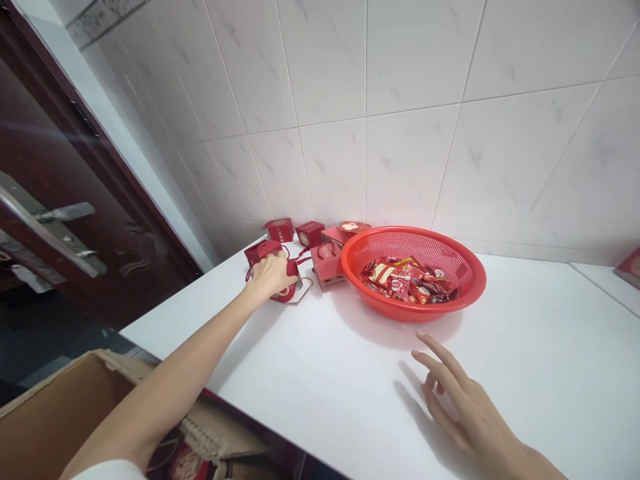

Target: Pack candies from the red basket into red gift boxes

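My left hand (269, 274) reaches to the far left part of the white table, its fingers closed over a small red gift box (286, 293) with a round gold print. Part of that box is hidden under the hand. Another dark red box (262, 249) sits just behind the fingers. My right hand (463, 407) hovers above the table nearer to me, fingers apart, holding nothing. Beyond it stands a red plastic colander (473, 270), with several red-wrapped candies (400, 283) lying in it.
More red gift boxes stand by the wall: one with a handle (328, 261), one dark red (310, 234), one at the back (280, 229). An open cardboard box (60, 393) is below the table (310, 360) edge. A door (100, 180) is at left, a tiled wall (400, 160) behind.
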A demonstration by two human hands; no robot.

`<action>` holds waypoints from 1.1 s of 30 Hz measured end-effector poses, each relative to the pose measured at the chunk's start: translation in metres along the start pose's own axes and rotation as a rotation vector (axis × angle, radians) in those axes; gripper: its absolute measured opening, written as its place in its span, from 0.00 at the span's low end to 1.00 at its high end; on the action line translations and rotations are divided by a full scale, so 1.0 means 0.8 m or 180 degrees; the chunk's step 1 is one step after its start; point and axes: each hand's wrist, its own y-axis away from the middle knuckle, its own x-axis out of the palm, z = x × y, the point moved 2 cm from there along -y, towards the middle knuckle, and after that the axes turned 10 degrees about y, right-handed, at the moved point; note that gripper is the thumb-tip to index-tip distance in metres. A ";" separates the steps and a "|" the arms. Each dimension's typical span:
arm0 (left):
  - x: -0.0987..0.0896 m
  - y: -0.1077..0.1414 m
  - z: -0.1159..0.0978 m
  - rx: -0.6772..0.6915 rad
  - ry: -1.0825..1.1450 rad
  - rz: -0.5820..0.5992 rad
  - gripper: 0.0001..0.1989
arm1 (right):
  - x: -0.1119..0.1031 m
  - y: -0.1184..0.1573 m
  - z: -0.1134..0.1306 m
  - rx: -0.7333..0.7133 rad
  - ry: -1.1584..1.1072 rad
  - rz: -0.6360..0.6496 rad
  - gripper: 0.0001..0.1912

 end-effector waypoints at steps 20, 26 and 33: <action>-0.048 0.065 -0.067 0.1097 0.4306 0.2259 0.07 | -0.023 -0.052 0.024 0.0318 -0.0721 -0.0248 0.18; -0.025 0.102 -0.104 0.1452 0.4334 0.2915 0.07 | -0.020 -0.088 0.037 0.0790 -0.1188 0.0597 0.12; -0.038 0.108 -0.096 0.1757 0.4818 0.2924 0.05 | 0.015 -0.102 0.043 0.1301 -0.1322 0.1346 0.21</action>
